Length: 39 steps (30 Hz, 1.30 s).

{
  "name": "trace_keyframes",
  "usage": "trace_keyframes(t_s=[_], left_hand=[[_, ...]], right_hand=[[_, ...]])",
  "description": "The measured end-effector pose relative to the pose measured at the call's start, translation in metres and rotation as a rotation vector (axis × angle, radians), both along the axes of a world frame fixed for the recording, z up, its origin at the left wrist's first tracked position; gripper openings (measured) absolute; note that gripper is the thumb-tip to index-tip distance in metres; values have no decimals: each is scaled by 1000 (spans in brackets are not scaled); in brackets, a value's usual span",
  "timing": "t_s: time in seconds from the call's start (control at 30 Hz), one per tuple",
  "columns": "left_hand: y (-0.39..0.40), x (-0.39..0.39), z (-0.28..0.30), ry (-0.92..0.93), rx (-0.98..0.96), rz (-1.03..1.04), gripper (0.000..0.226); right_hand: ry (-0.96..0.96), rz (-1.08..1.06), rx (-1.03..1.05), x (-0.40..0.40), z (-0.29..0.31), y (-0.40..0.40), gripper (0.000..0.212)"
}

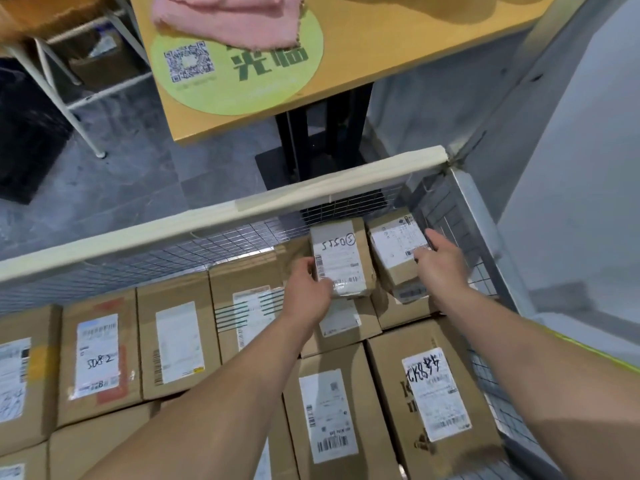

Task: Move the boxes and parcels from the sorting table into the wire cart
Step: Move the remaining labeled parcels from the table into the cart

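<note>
Cardboard boxes fill the near floor of the wire cart (485, 372), packed label-up in tidy rows, among them a box marked CK8 (433, 393) at right and a box marked SD82 (98, 355) at left. Further in, both forearms reach toward the far right corner. Left hand (308, 289) grips the near left edge of a small taped parcel (341, 261), fingers curled round it, handwritten label up. Right hand (441, 258) lies on a second small parcel (394, 251) just beside the first, fingers fairly straight over its label; a real hold cannot be told. Both parcels sit atop the lower layer, apparently being settled. Beyond, padded top rail (221, 216), then the yellow table (381, 64) bearing only a round green sticker (242, 84) and pink cloth (228, 15). Judgement: nearly finished; visible tabletop shows no boxes, remainder out of view.
</note>
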<state>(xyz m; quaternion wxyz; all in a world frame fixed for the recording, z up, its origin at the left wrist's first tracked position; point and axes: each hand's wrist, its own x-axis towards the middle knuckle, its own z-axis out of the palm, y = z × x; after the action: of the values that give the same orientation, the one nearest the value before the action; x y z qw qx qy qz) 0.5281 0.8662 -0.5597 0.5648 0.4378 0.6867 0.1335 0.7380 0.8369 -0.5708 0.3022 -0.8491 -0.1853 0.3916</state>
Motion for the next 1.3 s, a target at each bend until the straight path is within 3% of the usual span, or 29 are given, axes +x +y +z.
trace_keyframes(t_s=[0.27,0.37,0.5,0.73,0.93,1.13,1.3], left_hand=[[-3,7,24,36,-32,-167,60],[-6,-6,48,114,25,-248,56],[-14,-29,93,223,144,-426,57],[-33,-65,215,424,503,-799,50],[-50,-91,309,523,726,-1013,48],[-76,-94,373,534,903,-1165,43],[-112,-76,400,473,971,-1251,57]], right_hand=[[-68,122,-22,-1,6,-16,54],[-100,157,-29,-9,29,-24,65],[-163,274,-45,-26,67,-45,63],[-218,326,8,-84,193,-78,52],[-419,415,-1,-123,306,-118,52],[-521,516,-194,-140,388,-174,55],[-542,442,-210,-137,423,-231,51]])
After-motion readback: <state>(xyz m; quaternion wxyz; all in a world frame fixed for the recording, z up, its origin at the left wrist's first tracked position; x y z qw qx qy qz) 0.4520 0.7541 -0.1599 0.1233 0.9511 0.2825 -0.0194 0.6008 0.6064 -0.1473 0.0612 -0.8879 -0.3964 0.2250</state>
